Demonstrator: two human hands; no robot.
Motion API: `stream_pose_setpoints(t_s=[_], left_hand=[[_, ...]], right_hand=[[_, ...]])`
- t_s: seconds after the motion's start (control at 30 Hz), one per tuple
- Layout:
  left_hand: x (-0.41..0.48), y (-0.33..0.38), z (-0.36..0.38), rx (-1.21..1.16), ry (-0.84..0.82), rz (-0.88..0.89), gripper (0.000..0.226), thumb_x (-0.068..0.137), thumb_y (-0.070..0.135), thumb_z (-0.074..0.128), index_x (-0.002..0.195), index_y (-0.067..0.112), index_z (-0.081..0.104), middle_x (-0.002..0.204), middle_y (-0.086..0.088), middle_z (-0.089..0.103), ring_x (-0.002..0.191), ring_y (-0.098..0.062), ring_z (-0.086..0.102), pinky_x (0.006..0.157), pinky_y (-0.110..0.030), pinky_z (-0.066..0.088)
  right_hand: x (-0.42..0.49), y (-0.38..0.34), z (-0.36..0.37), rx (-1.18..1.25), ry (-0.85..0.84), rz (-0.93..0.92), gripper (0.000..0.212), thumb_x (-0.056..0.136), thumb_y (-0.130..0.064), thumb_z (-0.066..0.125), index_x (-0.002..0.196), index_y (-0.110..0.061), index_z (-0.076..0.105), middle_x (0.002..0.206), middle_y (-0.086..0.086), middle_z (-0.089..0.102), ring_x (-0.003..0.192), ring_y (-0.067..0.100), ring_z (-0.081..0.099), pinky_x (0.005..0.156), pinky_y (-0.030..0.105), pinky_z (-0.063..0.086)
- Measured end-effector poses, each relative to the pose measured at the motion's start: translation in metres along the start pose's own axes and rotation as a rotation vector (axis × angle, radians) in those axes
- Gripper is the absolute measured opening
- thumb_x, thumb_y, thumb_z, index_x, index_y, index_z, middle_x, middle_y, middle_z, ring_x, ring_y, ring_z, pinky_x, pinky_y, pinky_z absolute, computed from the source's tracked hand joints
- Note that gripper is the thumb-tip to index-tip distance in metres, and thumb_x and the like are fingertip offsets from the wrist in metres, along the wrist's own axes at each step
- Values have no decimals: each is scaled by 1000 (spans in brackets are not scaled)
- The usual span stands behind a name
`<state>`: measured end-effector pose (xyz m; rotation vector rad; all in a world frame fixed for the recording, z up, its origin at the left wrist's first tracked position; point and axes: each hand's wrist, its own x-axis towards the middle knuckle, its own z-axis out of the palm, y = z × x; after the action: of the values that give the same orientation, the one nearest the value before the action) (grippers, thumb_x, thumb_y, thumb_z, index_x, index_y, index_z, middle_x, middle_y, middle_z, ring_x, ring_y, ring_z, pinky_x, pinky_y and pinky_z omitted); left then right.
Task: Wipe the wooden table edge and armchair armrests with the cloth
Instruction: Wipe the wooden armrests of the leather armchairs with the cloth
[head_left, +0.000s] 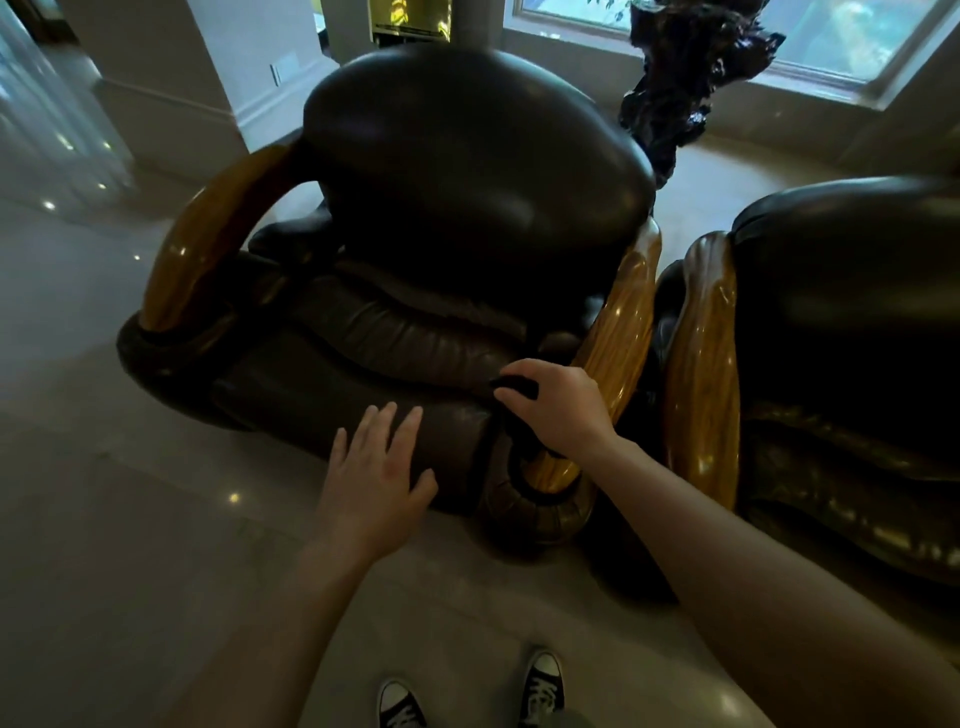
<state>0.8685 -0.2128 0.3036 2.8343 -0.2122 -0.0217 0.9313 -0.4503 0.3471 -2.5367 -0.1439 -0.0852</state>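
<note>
A dark leather armchair (467, 171) stands in front of me with two glossy curved wooden armrests. My right hand (558, 408) is shut on a dark cloth (514, 387) and rests on the lower part of the right armrest (621, 322). The cloth shows as a dark bunch under my fingers and hangs a little below my palm. My left hand (376, 478) lies flat with fingers spread on the front of the seat cushion (363, 374). The left armrest (208, 244) curves untouched on the far side.
A second dark armchair (852, 322) with its own wooden armrest (701, 374) stands close on the right. A dark carved sculpture (691, 78) rises behind, under a window. Glossy pale floor (104, 467) spreads to the left. My shoes (540, 686) are at the bottom.
</note>
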Motion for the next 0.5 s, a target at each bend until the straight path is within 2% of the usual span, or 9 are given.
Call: stream_pose_setpoints(t_s=[0.17,0.3,0.5], left_hand=[[-9,-12,-29,-5,15,-20,76,88,48,50,154,28,18,161,-8,24,151,-25,12,119,-51,13],[-19,-19,-51,-9,-10,-43,75,92,48,47,155,28,13,164,-6,15,152,-22,4,121,-49,7],[-33,-18,-62,4,-33,-128,73,94,50,43,155,29,8,165,-4,10,152,-20,0,122,-48,5]], right_hand=[[-6,-20,-12,3,-25,24,32,92,-42,66,123,-31,66,106,-11,71,80,-1,63,62,10,43],[-9,-40,-20,4,-26,10,31,93,-41,66,122,-31,66,107,-11,71,80,-2,60,59,9,39],[-8,-50,-21,35,-75,-12,32,93,-40,66,123,-31,65,107,-9,70,83,2,64,63,12,47]])
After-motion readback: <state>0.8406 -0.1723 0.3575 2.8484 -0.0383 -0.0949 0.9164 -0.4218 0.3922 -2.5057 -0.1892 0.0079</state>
